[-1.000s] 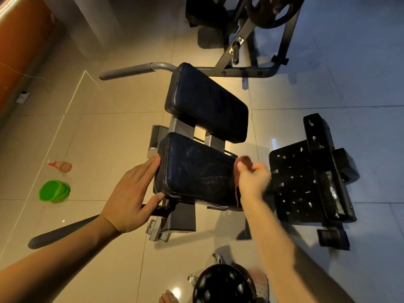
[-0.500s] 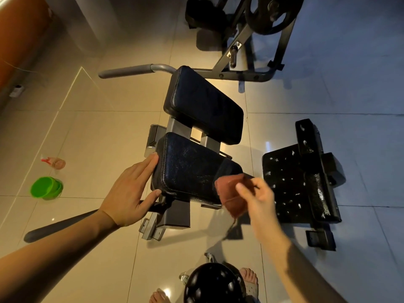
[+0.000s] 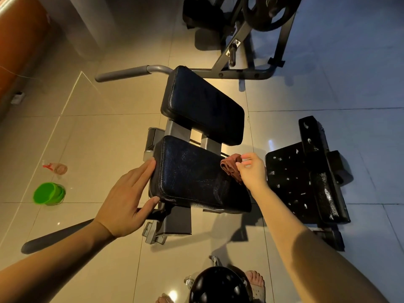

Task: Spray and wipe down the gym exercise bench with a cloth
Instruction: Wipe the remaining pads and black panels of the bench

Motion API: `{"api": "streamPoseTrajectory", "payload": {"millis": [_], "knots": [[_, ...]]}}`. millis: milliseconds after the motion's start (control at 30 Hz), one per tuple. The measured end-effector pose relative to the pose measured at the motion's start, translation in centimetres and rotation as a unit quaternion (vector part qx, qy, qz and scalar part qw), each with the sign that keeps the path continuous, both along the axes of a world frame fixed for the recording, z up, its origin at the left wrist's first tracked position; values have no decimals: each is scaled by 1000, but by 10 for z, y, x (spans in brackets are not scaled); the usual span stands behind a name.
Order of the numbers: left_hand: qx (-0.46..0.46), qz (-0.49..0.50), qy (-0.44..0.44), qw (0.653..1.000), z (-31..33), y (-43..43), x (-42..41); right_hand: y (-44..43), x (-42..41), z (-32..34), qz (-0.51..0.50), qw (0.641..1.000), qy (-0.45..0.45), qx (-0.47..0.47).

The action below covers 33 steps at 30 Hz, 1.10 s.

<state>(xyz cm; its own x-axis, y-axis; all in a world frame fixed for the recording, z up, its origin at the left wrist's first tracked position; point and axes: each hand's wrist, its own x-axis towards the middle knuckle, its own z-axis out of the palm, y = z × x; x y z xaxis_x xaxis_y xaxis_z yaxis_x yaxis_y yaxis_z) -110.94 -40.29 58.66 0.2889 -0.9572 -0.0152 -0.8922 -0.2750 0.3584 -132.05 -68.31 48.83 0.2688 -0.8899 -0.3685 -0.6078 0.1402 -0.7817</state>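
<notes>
The bench has two black padded cushions on a grey frame: a near pad (image 3: 192, 178) and a far pad (image 3: 201, 103). My left hand (image 3: 126, 195) rests with straight fingers along the near pad's left edge, thumb under its front corner. At the near pad's right edge my right hand (image 3: 251, 169) holds a bunched reddish-brown cloth (image 3: 230, 167). On the floor at the left lies a clear spray bottle (image 3: 55, 168) with a red trigger.
A green bowl-like container (image 3: 48, 193) sits on the tiles near the bottle. A worn black padded platform (image 3: 306, 178) stands to the right. A weight rack with a plate (image 3: 266, 12) is behind. Grey handle bars (image 3: 131, 73) stick out left. A black round object (image 3: 216, 285) lies by my feet.
My right hand has brought the cloth from the near pad's front right corner up to its right edge, further back. My left hand stays on the left edge.
</notes>
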Motion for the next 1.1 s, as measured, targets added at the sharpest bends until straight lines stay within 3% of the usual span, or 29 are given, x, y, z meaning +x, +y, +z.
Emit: {"api": "streamPoseTrajectory", "payload": {"millis": [100,233,433,600,733,900,1033,1100], "knots": [[-1,-3,-1,1000,0,-1,0,0,11,14,28,999,-15,43],[-1,2,1,1000,0,0,0,14,21,25,106,990,81,-50],[3,6,1,1000,1,0,-1,66,-33,31,164,984,2,-69],[5,7,-3,1000,1,-1,-2,50,-3,35,89,996,-10,-6],[2,3,-4,1000,0,-1,0,73,12,42,77,995,-9,-64],[6,9,4,1000,1,-1,-3,109,-44,33,129,984,-51,-109],[4,2,4,1000,1,-2,-1,66,-49,8,14,997,11,-81],[1,-1,2,1000,1,-1,-1,48,-15,15,-6,998,-19,-65]]}}
